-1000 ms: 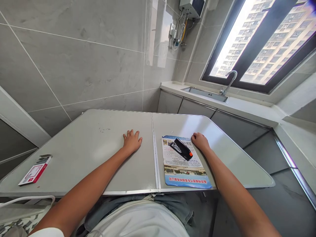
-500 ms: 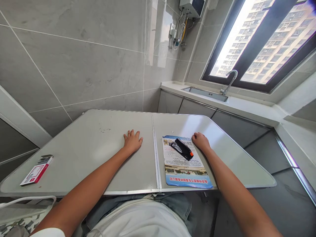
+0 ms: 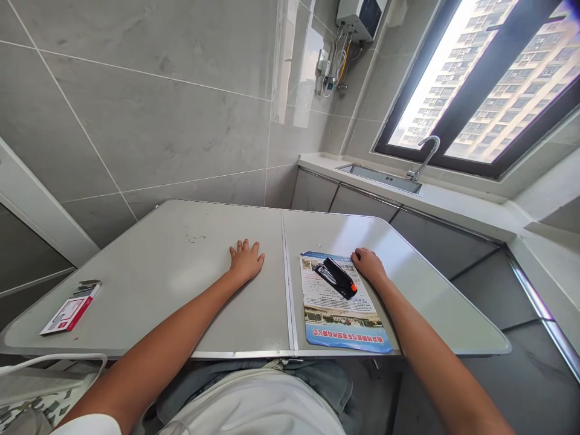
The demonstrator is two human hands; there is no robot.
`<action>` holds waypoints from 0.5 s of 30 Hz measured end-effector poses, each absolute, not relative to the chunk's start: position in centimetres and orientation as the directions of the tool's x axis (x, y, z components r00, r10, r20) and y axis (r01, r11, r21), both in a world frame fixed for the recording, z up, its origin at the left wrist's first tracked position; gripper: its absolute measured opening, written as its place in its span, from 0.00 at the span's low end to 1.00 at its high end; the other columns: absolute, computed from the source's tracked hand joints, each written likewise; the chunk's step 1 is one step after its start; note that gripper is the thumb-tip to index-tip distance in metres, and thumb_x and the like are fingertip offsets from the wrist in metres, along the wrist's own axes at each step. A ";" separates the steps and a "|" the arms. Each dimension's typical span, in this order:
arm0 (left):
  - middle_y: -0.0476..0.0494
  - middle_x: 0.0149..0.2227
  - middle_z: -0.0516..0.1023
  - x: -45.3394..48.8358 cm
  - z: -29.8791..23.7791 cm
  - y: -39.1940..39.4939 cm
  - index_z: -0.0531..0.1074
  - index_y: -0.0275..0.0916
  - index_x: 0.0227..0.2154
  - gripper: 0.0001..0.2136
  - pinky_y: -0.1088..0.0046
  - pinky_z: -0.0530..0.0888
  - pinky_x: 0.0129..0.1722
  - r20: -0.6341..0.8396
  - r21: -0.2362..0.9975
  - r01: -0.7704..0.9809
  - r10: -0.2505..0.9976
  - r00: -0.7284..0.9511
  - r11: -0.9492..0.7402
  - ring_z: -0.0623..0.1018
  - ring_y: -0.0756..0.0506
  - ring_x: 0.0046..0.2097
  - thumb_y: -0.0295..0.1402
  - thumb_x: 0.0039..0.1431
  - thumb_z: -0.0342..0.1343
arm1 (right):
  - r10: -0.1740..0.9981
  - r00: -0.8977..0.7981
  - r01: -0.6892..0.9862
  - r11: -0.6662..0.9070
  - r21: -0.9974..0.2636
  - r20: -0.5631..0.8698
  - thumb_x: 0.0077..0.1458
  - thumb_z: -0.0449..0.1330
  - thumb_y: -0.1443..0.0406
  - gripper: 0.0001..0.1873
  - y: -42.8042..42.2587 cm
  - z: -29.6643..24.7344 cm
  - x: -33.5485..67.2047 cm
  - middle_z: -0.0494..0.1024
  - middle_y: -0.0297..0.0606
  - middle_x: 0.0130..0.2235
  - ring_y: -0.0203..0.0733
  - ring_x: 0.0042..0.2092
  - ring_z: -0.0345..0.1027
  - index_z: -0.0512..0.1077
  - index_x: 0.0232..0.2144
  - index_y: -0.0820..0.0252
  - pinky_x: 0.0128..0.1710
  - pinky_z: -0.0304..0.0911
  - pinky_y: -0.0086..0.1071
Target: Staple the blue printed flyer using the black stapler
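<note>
My left hand (image 3: 246, 261) lies palm down on the grey table with its fingers spread, holding nothing. To the right of the table's centre seam, my right hand (image 3: 368, 264) rests at the right edge of a printed leaflet (image 3: 347, 332), its fingers slightly bent and seemingly touching the paper's edge. Nothing shows in that hand, though its underside is hidden. A black stapler (image 3: 336, 278) with an orange piece at its near end lies slantwise on the leaflet, between my two hands and closer to the right one.
On the left of the folding table (image 3: 149, 290) lies a red-and-white box (image 3: 71, 313) with dark strips at its far end. Several tiny metal bits (image 3: 196, 238) are scattered beyond my left hand. A counter with a sink (image 3: 385, 176) and tap (image 3: 426, 156) runs behind, below a window.
The camera view has shifted slightly. Both hands, the stapler and the leaflet keep their places on the table.
</note>
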State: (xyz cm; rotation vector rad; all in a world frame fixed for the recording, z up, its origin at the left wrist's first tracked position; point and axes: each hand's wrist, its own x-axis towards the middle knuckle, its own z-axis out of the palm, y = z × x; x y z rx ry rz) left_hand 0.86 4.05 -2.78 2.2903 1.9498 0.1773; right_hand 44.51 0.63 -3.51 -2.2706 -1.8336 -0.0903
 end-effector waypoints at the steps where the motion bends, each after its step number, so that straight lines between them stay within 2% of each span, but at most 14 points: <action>1: 0.24 0.75 0.52 0.8 -2.8 4.1 0.60 0.38 0.71 0.29 0.35 0.51 0.71 0.010 0.176 0.971 0.987 0.161 -0.161 0.50 0.23 0.76 0.45 0.74 0.40 | 0.961 0.202 0.973 -0.175 -0.147 0.189 0.68 0.50 0.60 0.18 0.5 -3.4 44.2 0.81 0.47 0.41 0.46 0.41 0.71 0.78 0.35 0.60 0.39 0.57 0.34; 8: 0.24 0.75 0.53 0.6 -3.3 4.4 0.61 0.39 0.71 0.29 0.35 0.51 0.71 0.023 0.193 0.967 0.986 0.167 -0.169 0.51 0.24 0.76 0.45 0.73 0.40 | 0.972 0.126 0.957 -0.066 -0.283 0.198 0.66 0.50 0.57 0.20 -0.2 -2.2 41.4 0.80 0.40 0.31 0.43 0.34 0.67 0.77 0.32 0.58 0.37 0.58 0.33; 11: 0.25 0.75 0.54 0.5 -3.2 4.3 0.61 0.40 0.71 0.29 0.36 0.51 0.71 0.028 0.182 0.969 0.986 0.165 -0.168 0.52 0.24 0.76 0.46 0.74 0.40 | 0.981 0.125 0.933 -0.064 -0.353 0.152 0.62 0.53 0.58 0.16 -1.4 -1.6 40.6 0.79 0.37 0.28 0.41 0.32 0.68 0.76 0.29 0.58 0.34 0.59 0.32; 13: 0.25 0.75 0.54 0.7 -3.2 4.2 0.61 0.39 0.71 0.29 0.36 0.51 0.71 0.029 0.165 0.972 0.986 0.165 -0.167 0.52 0.24 0.76 0.46 0.74 0.40 | 0.981 0.147 0.914 -0.086 -0.396 0.129 0.59 0.55 0.60 0.12 -3.1 -1.4 40.5 0.80 0.37 0.30 0.41 0.33 0.70 0.75 0.29 0.57 0.34 0.61 0.32; 15: 0.24 0.75 0.53 0.8 -3.2 4.1 0.60 0.38 0.72 0.29 0.35 0.52 0.71 0.026 0.143 0.975 0.986 0.165 -0.167 0.51 0.24 0.76 0.45 0.74 0.39 | 0.965 0.213 0.894 -0.130 -0.428 0.152 0.58 0.56 0.62 0.09 -5.6 -1.3 40.3 0.82 0.39 0.38 0.42 0.37 0.73 0.76 0.35 0.57 0.38 0.64 0.32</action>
